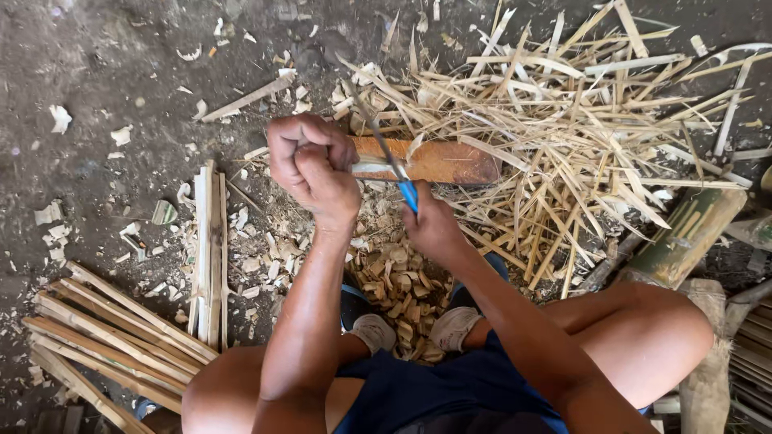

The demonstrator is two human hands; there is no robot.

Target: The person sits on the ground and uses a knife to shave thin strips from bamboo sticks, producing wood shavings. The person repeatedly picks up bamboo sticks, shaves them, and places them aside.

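Observation:
My left hand (pixel 310 165) is closed around a pale bamboo piece (pixel 371 167) that rests on a brown wooden block (pixel 442 161). My right hand (pixel 433 229) grips a knife by its blue handle (pixel 409 194). The knife's thin blade (pixel 379 141) runs up and to the left across the bamboo piece, just right of my left fist. Both hands work over a heap of short bamboo offcuts (pixel 394 289) between my feet.
A big pile of thin bamboo shavings (pixel 579 128) lies at the upper right. Split bamboo slats (pixel 209 249) and a stack of longer slats (pixel 104 337) lie on the left. A green bamboo section (pixel 687 237) is at the right. Chips litter the dirt floor.

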